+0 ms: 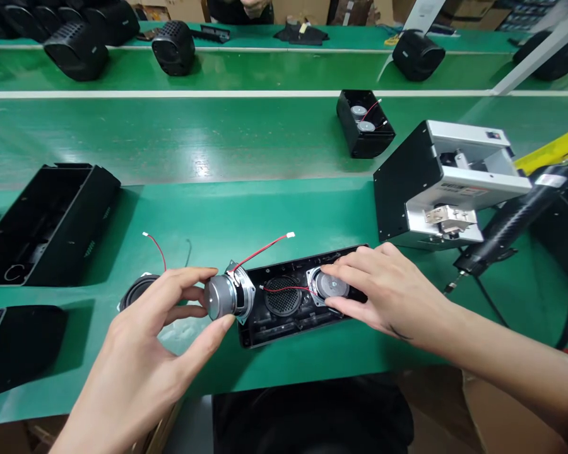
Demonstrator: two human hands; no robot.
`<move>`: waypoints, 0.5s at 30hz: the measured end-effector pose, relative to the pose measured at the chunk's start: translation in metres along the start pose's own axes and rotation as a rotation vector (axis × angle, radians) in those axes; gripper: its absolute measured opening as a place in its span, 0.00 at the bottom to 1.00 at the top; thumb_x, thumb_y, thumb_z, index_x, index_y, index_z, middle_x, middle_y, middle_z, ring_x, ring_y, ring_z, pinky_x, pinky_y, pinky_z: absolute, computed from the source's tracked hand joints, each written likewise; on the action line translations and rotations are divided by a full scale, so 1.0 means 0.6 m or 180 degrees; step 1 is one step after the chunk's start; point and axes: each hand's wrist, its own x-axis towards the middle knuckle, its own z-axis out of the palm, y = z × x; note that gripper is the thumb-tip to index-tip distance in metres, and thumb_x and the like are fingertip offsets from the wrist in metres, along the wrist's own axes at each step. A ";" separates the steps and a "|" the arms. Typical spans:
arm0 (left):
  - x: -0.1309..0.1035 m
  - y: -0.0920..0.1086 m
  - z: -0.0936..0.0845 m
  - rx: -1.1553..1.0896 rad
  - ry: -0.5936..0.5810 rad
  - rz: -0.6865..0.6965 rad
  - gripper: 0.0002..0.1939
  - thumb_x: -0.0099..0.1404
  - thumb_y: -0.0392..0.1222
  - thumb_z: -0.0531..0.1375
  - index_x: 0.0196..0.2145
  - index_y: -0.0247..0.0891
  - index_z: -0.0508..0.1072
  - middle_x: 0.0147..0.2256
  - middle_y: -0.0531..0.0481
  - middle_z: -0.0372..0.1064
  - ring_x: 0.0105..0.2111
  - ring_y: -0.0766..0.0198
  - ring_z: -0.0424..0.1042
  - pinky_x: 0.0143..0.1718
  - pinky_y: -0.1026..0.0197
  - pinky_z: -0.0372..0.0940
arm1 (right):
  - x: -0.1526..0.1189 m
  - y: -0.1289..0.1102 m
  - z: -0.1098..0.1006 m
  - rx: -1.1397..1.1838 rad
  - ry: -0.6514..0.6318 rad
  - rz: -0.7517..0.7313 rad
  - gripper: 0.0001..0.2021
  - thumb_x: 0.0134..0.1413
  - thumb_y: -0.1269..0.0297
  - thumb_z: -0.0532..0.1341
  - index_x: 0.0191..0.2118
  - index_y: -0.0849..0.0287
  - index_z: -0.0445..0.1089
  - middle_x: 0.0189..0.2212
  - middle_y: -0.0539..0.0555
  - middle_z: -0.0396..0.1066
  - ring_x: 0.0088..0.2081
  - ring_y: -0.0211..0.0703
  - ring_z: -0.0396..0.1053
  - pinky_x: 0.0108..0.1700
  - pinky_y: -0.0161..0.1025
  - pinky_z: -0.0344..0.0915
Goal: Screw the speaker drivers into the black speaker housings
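Green worktop (208, 211) | hands (146, 356) (392, 287) | left pinching driver (220, 297) | right palm-down on second driver (332, 285)

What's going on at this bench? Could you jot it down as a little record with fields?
Left hand: grips a metal-backed speaker driver trailing a red wire
Right hand: fingers around a second driver at the panel's right end; whether seated, can't tell
Panel: long, black, round mesh grille visible
Behind left hand: third driver, partly hidden
Far left: open black housing
Right: silver-and-black machine, black pen-shaped tool
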 end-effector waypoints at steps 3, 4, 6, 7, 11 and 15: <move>-0.001 0.000 0.000 -0.0007 0.0019 0.0019 0.21 0.64 0.57 0.66 0.51 0.51 0.72 0.47 0.54 0.73 0.34 0.66 0.79 0.41 0.64 0.79 | 0.002 -0.001 0.001 -0.0004 -0.0041 0.0025 0.18 0.60 0.57 0.69 0.53 0.55 0.72 0.42 0.49 0.76 0.41 0.45 0.71 0.40 0.42 0.52; -0.002 0.000 0.000 -0.0005 0.0024 0.0013 0.21 0.64 0.58 0.66 0.51 0.51 0.72 0.47 0.54 0.73 0.34 0.67 0.79 0.41 0.65 0.79 | 0.002 -0.002 0.002 0.0007 -0.0056 0.0031 0.18 0.61 0.56 0.69 0.53 0.55 0.72 0.42 0.49 0.76 0.41 0.45 0.71 0.40 0.42 0.52; -0.004 0.001 0.000 0.0000 0.0027 0.0007 0.21 0.64 0.58 0.65 0.52 0.51 0.72 0.47 0.54 0.73 0.34 0.67 0.79 0.41 0.65 0.79 | 0.001 -0.002 0.004 0.0021 -0.0039 0.0031 0.17 0.63 0.55 0.67 0.53 0.55 0.72 0.43 0.49 0.76 0.41 0.45 0.71 0.40 0.42 0.52; -0.005 0.002 0.000 -0.0005 0.0028 0.0005 0.21 0.64 0.57 0.65 0.52 0.51 0.72 0.47 0.54 0.73 0.34 0.67 0.79 0.41 0.65 0.79 | 0.000 -0.002 0.005 0.0016 -0.0024 0.0032 0.17 0.64 0.54 0.66 0.54 0.55 0.72 0.43 0.49 0.76 0.41 0.44 0.71 0.40 0.42 0.52; -0.009 0.006 -0.002 -0.0073 0.0055 0.0005 0.22 0.63 0.57 0.66 0.52 0.51 0.72 0.46 0.54 0.73 0.33 0.67 0.79 0.40 0.66 0.79 | -0.004 0.002 0.001 -0.0124 -0.0043 -0.0010 0.18 0.71 0.49 0.56 0.55 0.54 0.72 0.43 0.50 0.76 0.41 0.44 0.72 0.40 0.43 0.51; -0.015 0.011 -0.006 -0.0131 0.0093 -0.0110 0.21 0.64 0.55 0.67 0.53 0.51 0.72 0.47 0.54 0.72 0.35 0.67 0.79 0.41 0.66 0.78 | 0.011 -0.010 -0.019 -0.0400 0.0226 -0.0122 0.18 0.72 0.50 0.53 0.52 0.54 0.74 0.40 0.51 0.77 0.38 0.45 0.71 0.39 0.44 0.51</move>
